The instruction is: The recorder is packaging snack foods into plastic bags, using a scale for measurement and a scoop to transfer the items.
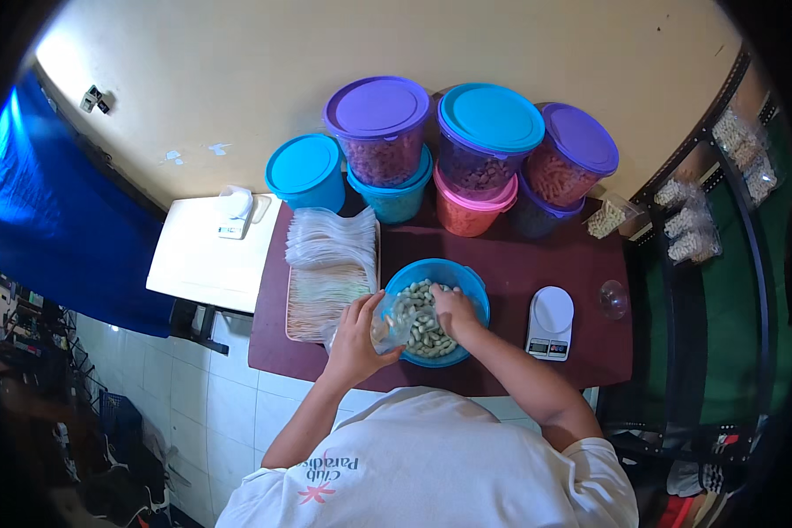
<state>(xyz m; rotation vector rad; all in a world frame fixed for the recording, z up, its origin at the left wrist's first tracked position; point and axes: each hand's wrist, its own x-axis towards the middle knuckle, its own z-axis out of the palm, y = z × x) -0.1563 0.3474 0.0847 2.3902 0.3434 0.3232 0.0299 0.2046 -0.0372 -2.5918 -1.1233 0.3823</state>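
Observation:
My left hand (358,343) holds a clear plastic bag (391,328), its mouth over the left side of a blue round tub (478,290). Pale green, oblong pieces (429,340), perhaps coated nuts or snacks, fill the tub's bottom. Into these pieces reaches my right hand (454,309), near the tub's upper middle; its fingertips are partly hidden, so what it grasps cannot be told. Left of the tub, a tray (379,251) bears stacked clear plastic bags (330,241). A white digital kitchen scale (552,323) lies to the right of the tub.
Lidded plastic tubs (376,109), several stacked in twos, line the dark red table's (501,264) back. A filled bag (608,218) sits at the back right, a clear glass or plastic dish (612,299) at the right. Another scale (233,224) stands on a white table (198,257). Shelves hold filled bags (696,231).

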